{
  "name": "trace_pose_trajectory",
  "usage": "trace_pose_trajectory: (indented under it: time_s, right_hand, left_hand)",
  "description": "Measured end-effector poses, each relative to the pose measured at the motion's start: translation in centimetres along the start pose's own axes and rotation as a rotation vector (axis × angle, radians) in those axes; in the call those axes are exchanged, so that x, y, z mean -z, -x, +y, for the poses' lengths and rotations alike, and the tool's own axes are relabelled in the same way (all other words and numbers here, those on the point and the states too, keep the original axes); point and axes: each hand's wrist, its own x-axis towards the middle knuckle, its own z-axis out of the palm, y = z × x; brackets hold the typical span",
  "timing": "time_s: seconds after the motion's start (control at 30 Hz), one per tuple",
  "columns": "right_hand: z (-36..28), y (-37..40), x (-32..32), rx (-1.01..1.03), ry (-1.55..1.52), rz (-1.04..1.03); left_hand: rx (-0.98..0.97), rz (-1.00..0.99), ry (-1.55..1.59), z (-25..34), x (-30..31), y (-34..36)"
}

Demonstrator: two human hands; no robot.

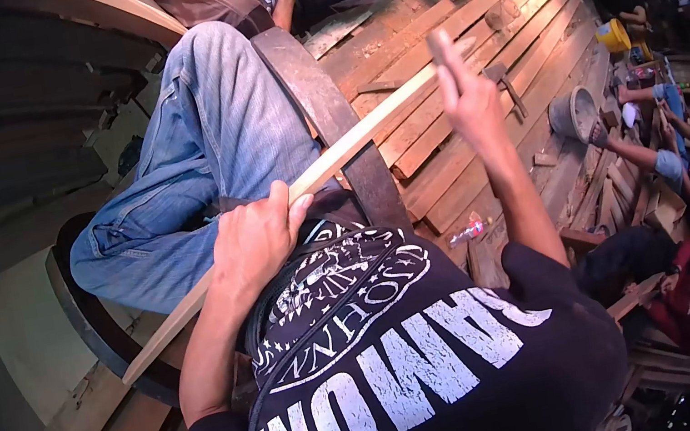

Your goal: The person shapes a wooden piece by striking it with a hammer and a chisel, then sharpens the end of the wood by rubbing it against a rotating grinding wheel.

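Your left hand (257, 242) is clamped around a long, pale, narrow wooden strip (343, 150) mid-frame; your right hand (474, 103), upper right of centre, meets its upper end, grip unclear.

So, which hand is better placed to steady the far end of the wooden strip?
Probably the right hand: it is near that end. The left hand grips the wooden strip closer to the body.
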Motion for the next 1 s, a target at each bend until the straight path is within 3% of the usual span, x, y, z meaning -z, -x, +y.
trace_pose_trajectory:
  time_s: [0.07,0.13,0.2,0.27,0.33,0.37,0.4,0.47,0.5,0.53,0.6,0.63,0.7,0.73,0.8,0.83,0.9,0.93,1.0]
  right_hand:
    - [-1.9,2.7,-1.7,0.327,-0.121,-0.017]
    - [-3.5,5.0,-1.9,0.348,-0.111,-0.109]
    - [-1.2,4.4,-2.2,0.404,-0.084,-0.021]
    - [1.0,1.7,-1.5,0.324,-0.14,0.085]
    - [1.9,0.0,0.2,-0.166,0.039,0.015]
    - [2.7,0.5,-1.5,0.135,-0.1,0.188]
    - [1.9,1.1,-1.6,0.153,-0.1,0.193]
    - [0.4,4.1,-1.7,0.324,-0.101,-0.04]
    - [1.8,2.8,-1.6,0.432,-0.105,0.026]
    - [3.1,1.2,-0.9,0.416,-0.103,0.023]
    - [4.6,-1.4,1.2,-0.169,-0.003,0.003]
    - [4.8,-1.3,1.0,-0.16,-0.001,0.013]
    - [5.1,-1.2,0.0,0.14,-0.116,0.11]
    - [3.4,0.0,0.1,0.169,-0.159,-0.031]
    - [3.4,0.6,0.1,0.255,-0.209,-0.071]
    - [4.1,-0.1,0.7,0.237,-0.213,-0.072]
    - [5.9,-2.8,2.4,-0.21,0.033,-0.116]
    - [6.0,-2.5,2.4,-0.211,0.035,-0.107]
    - [6.0,-2.1,1.7,0.063,-0.129,-0.012]
  left_hand:
    - [-0.009,-0.007,-0.009,-0.2,-0.1,-0.1]
    - [0.0,-0.013,-0.024,0.0,0.0,-0.1]
    - [-0.021,-0.002,-0.008,-0.1,0.0,0.0]
    - [-0.027,-0.011,-0.006,-0.3,0.0,0.2]
    - [-0.033,0.009,0.011,-0.4,-0.1,-0.1]
    - [-0.015,-0.009,0.016,-0.3,0.0,-0.2]
    - [-0.009,0.009,0.017,-0.2,0.2,-0.5]
    - [-0.005,-0.026,0.015,0.1,0.4,-0.1]
    - [-0.011,-0.039,0.01,-0.1,0.6,-0.2]
    - [-0.004,-0.032,0.024,-0.2,0.5,-0.3]
    - [-0.011,-0.03,0.042,-0.2,0.1,-0.1]
    - [-0.018,-0.023,0.027,-0.3,-0.1,0.0]
    - [-0.008,-0.03,0.012,-0.3,0.1,-0.2]
    - [-0.013,-0.018,0.008,-0.3,0.2,-0.2]
    - [0.002,-0.007,0.022,-0.1,0.1,-0.1]
    - [-0.005,-0.024,0.017,-0.2,0.0,-0.1]
    - [-0.017,-0.009,0.025,-0.3,0.0,-0.2]
    - [-0.024,-0.004,0.024,-0.3,0.0,-0.2]
    - [-0.027,-0.003,0.012,-0.3,0.1,-0.2]
